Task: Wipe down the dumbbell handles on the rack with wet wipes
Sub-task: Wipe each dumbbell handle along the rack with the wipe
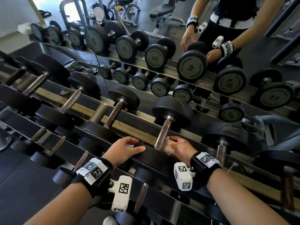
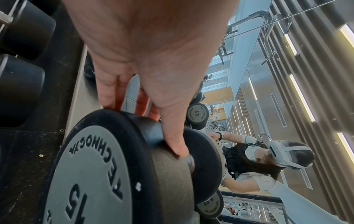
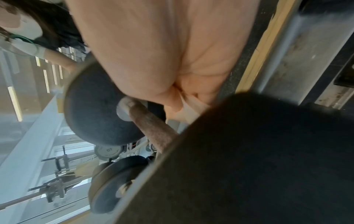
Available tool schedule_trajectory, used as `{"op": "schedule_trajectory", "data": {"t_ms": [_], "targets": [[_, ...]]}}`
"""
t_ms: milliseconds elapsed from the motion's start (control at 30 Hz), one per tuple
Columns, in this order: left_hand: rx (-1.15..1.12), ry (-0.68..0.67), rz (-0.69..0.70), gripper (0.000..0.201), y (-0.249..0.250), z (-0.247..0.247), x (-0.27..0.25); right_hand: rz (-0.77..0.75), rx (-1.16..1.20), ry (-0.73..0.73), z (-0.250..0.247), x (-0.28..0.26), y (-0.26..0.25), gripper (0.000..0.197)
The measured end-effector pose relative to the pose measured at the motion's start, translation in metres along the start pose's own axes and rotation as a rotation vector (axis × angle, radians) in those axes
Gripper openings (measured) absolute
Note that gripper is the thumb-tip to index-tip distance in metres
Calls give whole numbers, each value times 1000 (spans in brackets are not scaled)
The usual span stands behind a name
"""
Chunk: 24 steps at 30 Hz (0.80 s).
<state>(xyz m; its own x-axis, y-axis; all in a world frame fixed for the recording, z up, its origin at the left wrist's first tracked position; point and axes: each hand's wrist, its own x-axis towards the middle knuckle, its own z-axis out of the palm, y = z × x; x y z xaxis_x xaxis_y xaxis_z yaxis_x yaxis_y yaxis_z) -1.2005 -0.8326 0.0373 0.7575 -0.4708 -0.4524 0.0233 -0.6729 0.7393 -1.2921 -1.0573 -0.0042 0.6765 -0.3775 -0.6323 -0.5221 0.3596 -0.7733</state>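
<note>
Nearest, the left hand (image 1: 125,147) rests with fingers extended and slightly apart over the near head (image 2: 107,171) of a dumbbell marked "TECHNOGYM 15". At 3 o'clock from it, the right hand (image 1: 179,147) curls its fingers around a wet wipe (image 1: 168,146) held against the handle (image 1: 163,133). Beyond, at 12 o'clock, a mirror (image 1: 162,46) reflects the rack (image 1: 129,127), whose dumbbell labels appear reversed.

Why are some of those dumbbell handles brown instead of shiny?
They look rusty or worn. The handle that the right hand is wiping with a wet wipe is speckled brown, and its neighbour is darker still. Nothing looks crooked or spilled.
</note>
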Motion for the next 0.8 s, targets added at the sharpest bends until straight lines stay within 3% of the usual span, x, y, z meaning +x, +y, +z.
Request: {"op": "schedule_trajectory", "data": {"t_ms": [133,200,300,433,600,800], "targets": [[9,-2,9,51,0,0,-1,-13,-17,-26,13,10,-2,72],[16,0,10,52,1,0,-3,-31,-75,-37,6,4,2,73],[20,-5,9,52,1,0,-2,-57,-126,-67,-12,-7,9,67],[18,-20,13,52,2,-1,-2,-57,97,-23,-29,-4,-2,54],[32,-10,19,53,-1,1,-1,-99,188,61,-8,10,-14,36],[33,6,31,49,-5,1,0,-195,6,-4,0,-15,16,30]]}}
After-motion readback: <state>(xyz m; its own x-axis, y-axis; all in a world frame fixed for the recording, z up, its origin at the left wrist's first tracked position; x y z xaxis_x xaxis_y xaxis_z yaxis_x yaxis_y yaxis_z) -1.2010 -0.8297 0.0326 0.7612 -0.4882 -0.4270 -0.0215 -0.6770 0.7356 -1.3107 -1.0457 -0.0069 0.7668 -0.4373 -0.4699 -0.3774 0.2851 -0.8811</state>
